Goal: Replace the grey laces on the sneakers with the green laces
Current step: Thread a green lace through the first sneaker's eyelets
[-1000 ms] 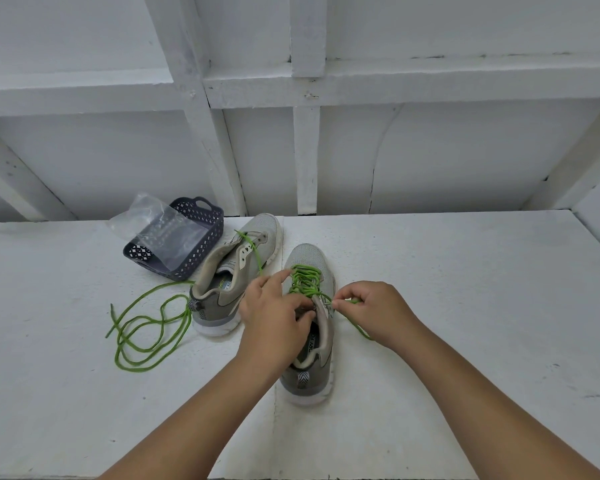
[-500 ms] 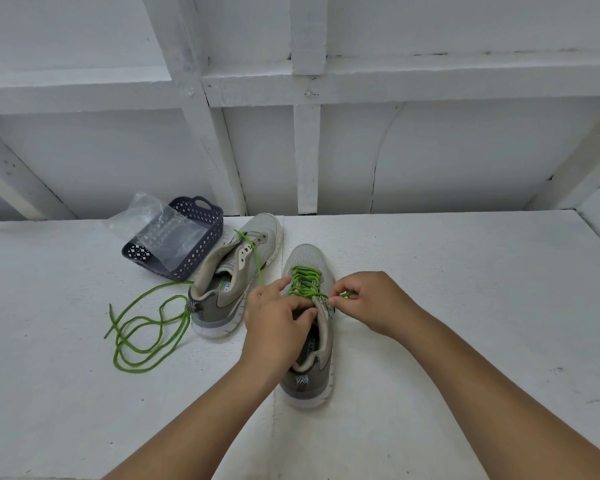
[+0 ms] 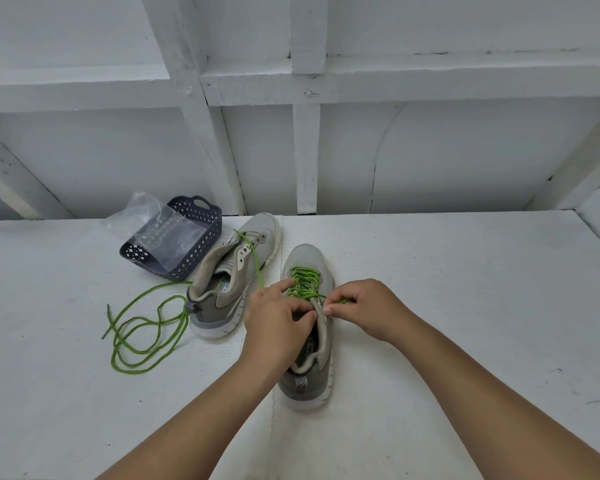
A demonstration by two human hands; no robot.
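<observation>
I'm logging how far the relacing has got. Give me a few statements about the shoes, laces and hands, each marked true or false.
1. The near sneaker has green lace crossed through its eyelets. True.
2. The far sneaker is fully laced. False: one green strand crosses it; the rest trails loose on the table.
3. The right hand pinches green lace. True.
4. The left hand rests flat on the table. False: it is on the near sneaker.
5. The basket is empty. False: a clear plastic bag lies in it.
</observation>
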